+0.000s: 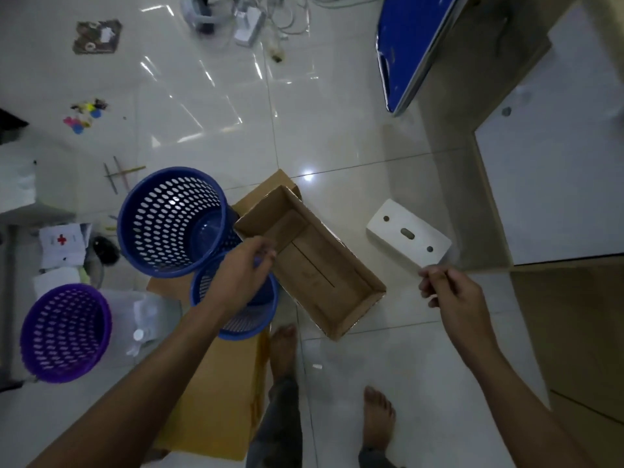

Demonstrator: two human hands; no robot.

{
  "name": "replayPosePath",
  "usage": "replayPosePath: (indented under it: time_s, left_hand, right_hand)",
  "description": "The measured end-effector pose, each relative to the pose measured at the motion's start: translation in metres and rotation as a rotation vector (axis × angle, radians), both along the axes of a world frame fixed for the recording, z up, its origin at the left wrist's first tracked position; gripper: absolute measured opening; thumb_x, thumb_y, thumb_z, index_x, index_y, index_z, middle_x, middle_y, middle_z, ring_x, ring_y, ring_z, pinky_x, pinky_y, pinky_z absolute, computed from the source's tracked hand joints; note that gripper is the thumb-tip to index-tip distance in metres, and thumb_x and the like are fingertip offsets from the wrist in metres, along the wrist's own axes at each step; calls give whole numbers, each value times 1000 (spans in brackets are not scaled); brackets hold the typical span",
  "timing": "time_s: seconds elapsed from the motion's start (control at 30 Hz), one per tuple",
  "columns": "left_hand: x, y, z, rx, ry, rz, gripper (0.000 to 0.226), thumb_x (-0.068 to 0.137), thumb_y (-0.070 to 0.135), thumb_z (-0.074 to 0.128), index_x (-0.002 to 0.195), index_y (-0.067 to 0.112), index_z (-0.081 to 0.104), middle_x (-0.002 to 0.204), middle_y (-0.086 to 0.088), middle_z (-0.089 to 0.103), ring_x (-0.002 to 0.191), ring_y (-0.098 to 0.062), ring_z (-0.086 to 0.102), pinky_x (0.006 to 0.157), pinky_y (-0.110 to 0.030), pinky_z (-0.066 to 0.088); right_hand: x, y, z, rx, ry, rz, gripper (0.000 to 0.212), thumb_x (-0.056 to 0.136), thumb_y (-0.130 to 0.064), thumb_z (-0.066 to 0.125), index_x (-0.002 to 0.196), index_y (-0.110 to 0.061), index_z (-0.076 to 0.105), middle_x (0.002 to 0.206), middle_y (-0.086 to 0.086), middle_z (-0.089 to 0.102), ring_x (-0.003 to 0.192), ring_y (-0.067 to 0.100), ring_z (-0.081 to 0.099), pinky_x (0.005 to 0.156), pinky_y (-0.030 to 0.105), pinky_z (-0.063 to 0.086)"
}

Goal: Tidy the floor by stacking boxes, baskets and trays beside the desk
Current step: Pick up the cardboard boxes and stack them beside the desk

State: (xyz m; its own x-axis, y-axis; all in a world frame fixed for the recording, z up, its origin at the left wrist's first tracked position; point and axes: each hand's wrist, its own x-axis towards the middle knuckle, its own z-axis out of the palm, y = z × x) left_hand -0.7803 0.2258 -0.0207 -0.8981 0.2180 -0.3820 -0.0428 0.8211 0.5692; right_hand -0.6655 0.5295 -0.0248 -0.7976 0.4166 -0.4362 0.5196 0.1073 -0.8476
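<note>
Glossy white tiled floor (pixel 337 96) beside the pale wooden desk (pixel 489 136), clutter only part gathered

My left hand (pixel 243 268) curls over the rim of the small blue perforated plastic basket (pixel 236 319), which sits on a flat brown cardboard box (pixel 209 400) next to the larger blue perforated basket (pixel 172 221); my right hand (pixel 449 292) hangs loosely curled, holding nothing. The open shallow cardboard tray (pixel 320 271) leans by the baskets. I judge little is stacked: the purple perforated basket (pixel 66 332) and the white rectangular box (pixel 408 238) lie well apart, and small litter remains
</note>
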Motion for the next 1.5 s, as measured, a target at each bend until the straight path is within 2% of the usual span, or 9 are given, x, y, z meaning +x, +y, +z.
replayPosePath:
  time_s: [0.13, 0.37, 0.5, 0.6, 0.73, 0.93, 1.07, 1.27, 1.5]
  left_hand:
    - [-57, -6, -51, -22, -6, -51, 33, 99, 29, 48, 127, 15, 54, 121, -1, 58, 101, -10, 55, 79, -21, 42]
    - [-145, -34, -150, -165, 8, -124, 43, 98, 28, 49, 136, 7, 45, 137, -15, 48, 122, -29, 48, 100, -41, 42]
    - [-178, -40, -195, -249, -30, -166, 49, 96, 30, 50, 139, 8, 41, 139, -18, 45, 126, -34, 44, 103, -45, 38]
    - [-191, -36, -216, -278, -75, -167, 54, 96, 31, 52, 143, 9, 35, 142, -19, 42, 129, -35, 41, 106, -48, 37]
    - [-199, -33, -236, -297, -178, -149, 58, 95, 34, 52, 144, 10, 31, 142, -19, 40, 127, -37, 42, 105, -54, 37]
    - [-199, -34, -249, -328, -296, -60, 54, 96, 29, 53, 142, 7, 33, 138, -22, 45, 119, -38, 49, 93, -45, 43]
    - [-193, -26, -243, -321, -251, -58, 54, 95, 27, 53, 142, 8, 35, 138, -21, 46, 120, -38, 49, 94, -46, 42]
    - [-169, 11, -224, -265, -234, -108, 48, 96, 25, 52, 140, 9, 39, 136, -19, 50, 116, -36, 51, 88, -41, 41]
    - [-125, 63, -194, -116, -218, -185, 47, 95, 28, 52, 139, 17, 41, 126, -13, 55, 93, -21, 51, 70, -33, 43]
  right_hand:
    - [-26, -25, -50, 34, -42, -24, 23, 99, -18, 47, 86, -22, 66, 76, -4, 66, 74, 9, 61, 67, 27, 48]
    - [-26, -71, -153, 161, -165, -215, 11, 95, -20, 56, 102, -21, 63, 99, -8, 65, 94, 4, 59, 83, 28, 49]
    - [-5, -84, -206, 213, -342, -423, 35, 93, -22, 59, 127, -18, 51, 125, 6, 51, 111, 17, 53, 91, 30, 43]
    - [7, -93, -231, 155, -507, -496, 52, 93, -29, 59, 140, -19, 39, 136, 10, 46, 119, 25, 50, 102, 41, 42]
    - [13, -107, -257, -98, -673, -476, 50, 94, -31, 53, 141, -27, 37, 131, 6, 55, 115, 28, 55, 102, 48, 45]
    - [19, -118, -278, -175, -679, -467, 39, 97, -19, 43, 135, -28, 45, 100, 2, 63, 95, 28, 63, 89, 52, 53]
    - [32, -110, -284, -122, -643, -487, 39, 97, -16, 45, 133, -31, 50, 120, 9, 66, 103, 28, 63, 92, 51, 52]
    - [65, -83, -268, -114, -597, -582, 39, 96, -17, 47, 132, -29, 53, 119, 9, 67, 100, 27, 66, 91, 48, 55]
    - [125, -57, -226, -86, -524, -772, 39, 93, -37, 51, 132, -35, 54, 121, 2, 65, 107, 21, 62, 97, 46, 51]
